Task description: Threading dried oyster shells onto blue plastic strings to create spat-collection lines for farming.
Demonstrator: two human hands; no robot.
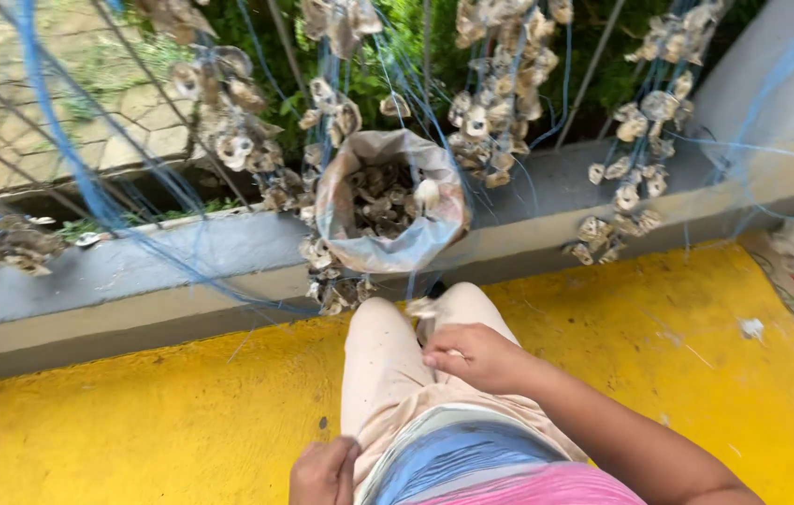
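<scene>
Pinching a small shell piece (pixel 423 307) over my knees, right hand (pixel 474 358) curled, fingers (pixel 442 359) pressed together on it, kept close to the open sack of shells (pixel 388 201) just ahead so reaching in is easy. Left hand (pixel 322 470) rests low by my thigh, fingers folded shut; cannot tell if it holds anything. Shell strings (pixel 495 103) hang on blue line (pixel 88 187) above the ledge (pixel 182 252).
</scene>
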